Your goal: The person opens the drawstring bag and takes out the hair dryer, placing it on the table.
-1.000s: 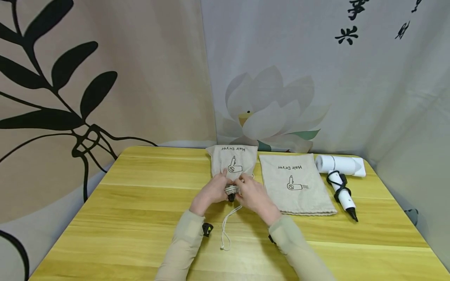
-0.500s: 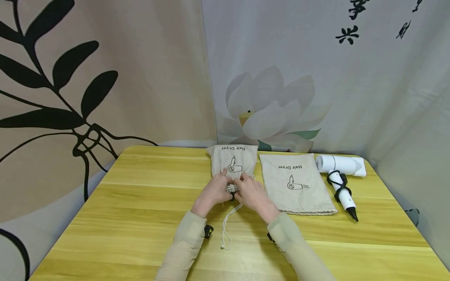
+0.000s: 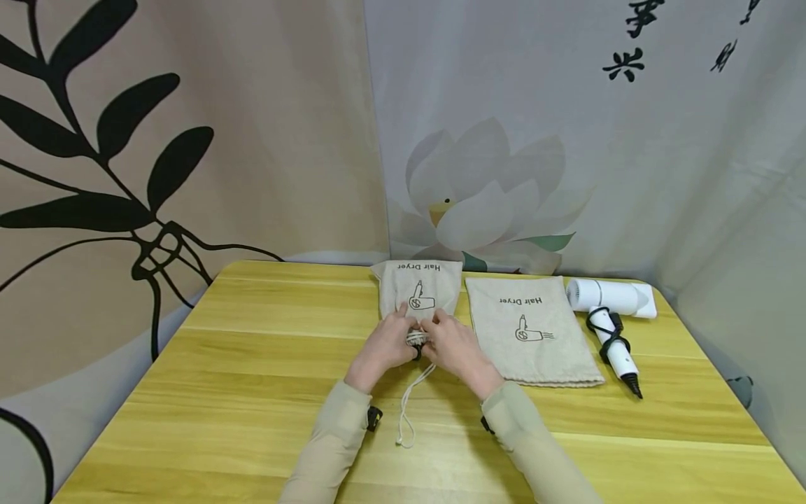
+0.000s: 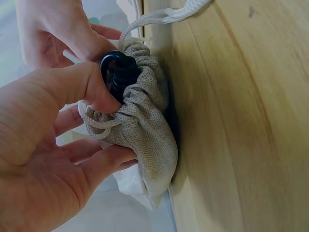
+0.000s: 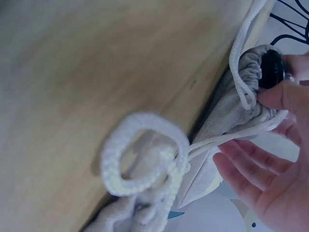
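Both hands work at the gathered mouth of a beige drawstring bag [image 3: 420, 280] printed "Hair Dryer", which lies filled at the back middle of the table. The left hand [image 3: 383, 344] pinches one side of the mouth, its thumb beside a black ribbed cord end [image 4: 124, 75] with a bent loop that pokes out of the opening. On the other side, the right hand [image 3: 456, 346] holds the rim between thumb and fingers. A white drawstring [image 3: 406, 413] trails from the bag toward the front. Most of what fills the bag is hidden.
Right of the hands a second "Hair Dryer" bag [image 3: 532, 329] lies flat. Beyond it are a white hair dryer body [image 3: 601, 295] and its white handle [image 3: 620, 353], wrapped in black cord. A curtain [image 3: 302, 140] hangs behind the wooden table [image 3: 252, 392].
The black cord end stuck out straight from the bag mouth; now it shows less and looks bent. The left hand has shifted slightly right, and both hands keep their hold on the bag.
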A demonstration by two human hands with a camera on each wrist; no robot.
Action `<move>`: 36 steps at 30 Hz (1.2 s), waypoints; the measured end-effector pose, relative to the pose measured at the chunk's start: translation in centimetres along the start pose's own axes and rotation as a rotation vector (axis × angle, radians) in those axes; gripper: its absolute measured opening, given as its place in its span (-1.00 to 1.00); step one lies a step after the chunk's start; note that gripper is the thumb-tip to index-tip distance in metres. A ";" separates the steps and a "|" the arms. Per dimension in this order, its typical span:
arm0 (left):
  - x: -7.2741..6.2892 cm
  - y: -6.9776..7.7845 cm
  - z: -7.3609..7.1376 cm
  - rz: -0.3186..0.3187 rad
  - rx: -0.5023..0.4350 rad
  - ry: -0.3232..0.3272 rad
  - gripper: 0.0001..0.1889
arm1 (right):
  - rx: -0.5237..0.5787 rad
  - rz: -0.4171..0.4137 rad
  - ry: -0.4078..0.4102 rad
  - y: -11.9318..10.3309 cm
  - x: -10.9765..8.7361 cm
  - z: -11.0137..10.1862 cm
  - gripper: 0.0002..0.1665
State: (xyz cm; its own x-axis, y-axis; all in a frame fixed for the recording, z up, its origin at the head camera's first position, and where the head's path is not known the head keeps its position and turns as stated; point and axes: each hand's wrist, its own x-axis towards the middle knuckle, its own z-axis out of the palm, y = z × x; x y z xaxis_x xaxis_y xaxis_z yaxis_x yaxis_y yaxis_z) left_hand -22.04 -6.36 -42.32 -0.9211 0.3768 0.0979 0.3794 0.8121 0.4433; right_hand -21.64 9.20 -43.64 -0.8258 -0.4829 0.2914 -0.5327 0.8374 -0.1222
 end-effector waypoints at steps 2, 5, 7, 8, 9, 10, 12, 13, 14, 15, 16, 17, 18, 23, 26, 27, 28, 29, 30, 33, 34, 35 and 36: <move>0.0 0.0 0.0 0.000 0.002 0.001 -0.61 | 0.013 0.003 -0.002 0.1 0.0 0.0 -0.70; 0.0 -0.1 0.0 -0.003 0.005 -0.003 -0.61 | 0.028 -0.001 -0.003 0.2 -0.1 -0.1 -0.72; -0.1 -0.1 0.1 -0.003 0.003 -0.005 -0.60 | 0.035 -0.002 -0.005 0.2 -0.1 -0.2 -0.72; -0.1 -0.1 0.1 -0.003 0.001 -0.005 -0.60 | 0.037 0.000 -0.007 0.2 -0.1 -0.2 -0.72; -0.1 -0.1 0.1 -0.003 -0.001 -0.005 -0.60 | 0.034 0.001 -0.009 0.3 -0.1 -0.2 -0.73; -0.1 -0.1 0.1 -0.001 -0.003 -0.002 -0.60 | 0.034 0.004 -0.010 0.3 -0.1 -0.3 -0.73; -0.1 -0.2 0.2 -0.002 -0.011 0.000 -0.59 | 0.031 0.009 -0.013 0.3 -0.1 -0.3 -0.73; -0.1 -0.2 0.2 -0.002 -0.015 0.001 -0.59 | 0.032 0.011 -0.013 0.4 -0.1 -0.3 -0.73; -0.1 -0.2 0.2 -0.003 -0.020 0.004 -0.59 | 0.028 0.012 -0.014 0.4 -0.1 -0.3 -0.73; -0.1 -0.2 0.2 -0.002 -0.024 0.005 -0.59 | 0.027 0.010 -0.014 0.4 -0.1 -0.3 -0.73; -0.1 -0.3 0.2 0.001 -0.027 0.007 -0.59 | 0.031 0.009 -0.013 0.5 -0.1 -0.3 -0.74; -0.1 -0.3 0.2 0.004 -0.029 0.010 -0.60 | 0.031 0.006 -0.013 0.5 -0.1 -0.3 -0.74; -0.1 -0.4 0.1 0.009 -0.032 0.013 -0.61 | 0.033 0.003 -0.011 0.6 -0.2 -0.3 -0.74; -0.2 -0.6 0.0 0.023 -0.034 0.018 -0.62 | 0.032 -0.011 -0.005 0.8 -0.2 -0.4 -0.76; -0.3 -0.7 -0.1 0.025 -0.032 0.019 -0.59 | 0.023 -0.016 -0.006 0.9 -0.3 -0.5 -0.77; -0.3 -0.7 -0.1 0.025 -0.032 0.018 -0.59 | 0.023 -0.016 -0.005 0.9 -0.3 -0.5 -0.77; -0.3 -0.7 -0.2 0.024 -0.033 0.016 -0.59 | 0.021 -0.017 -0.006 0.9 -0.3 -0.5 -0.77; -0.3 -0.8 -0.2 0.020 -0.034 0.011 -0.58 | 0.020 -0.020 -0.005 1.0 -0.3 -0.6 -0.77; -0.3 -0.8 -0.2 0.023 -0.034 0.011 -0.58 | 0.019 -0.021 -0.005 1.0 -0.3 -0.6 -0.77; -0.4 -0.8 -0.2 0.028 -0.036 0.006 -0.56 | 0.020 -0.016 -0.010 1.0 -0.2 -0.6 -0.77; -0.4 -0.9 -0.2 0.033 -0.035 0.007 -0.56 | 0.019 -0.014 -0.014 1.0 -0.2 -0.6 -0.77; -0.4 -1.0 -0.2 0.041 -0.032 0.011 -0.56 | 0.020 -0.011 -0.017 1.0 -0.2 -0.6 -0.77; -0.4 -1.1 -0.2 0.051 -0.031 0.016 -0.56 | 0.021 -0.007 -0.020 1.1 -0.2 -0.6 -0.77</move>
State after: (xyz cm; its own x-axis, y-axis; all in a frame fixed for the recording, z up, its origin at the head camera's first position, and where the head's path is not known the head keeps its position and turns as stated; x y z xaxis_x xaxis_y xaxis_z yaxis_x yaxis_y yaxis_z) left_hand -22.12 -7.44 -42.67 -0.9021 0.4098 0.1352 0.4230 0.7781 0.4643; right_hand -21.91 10.36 -43.25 -0.8255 -0.4940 0.2731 -0.5421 0.8286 -0.1399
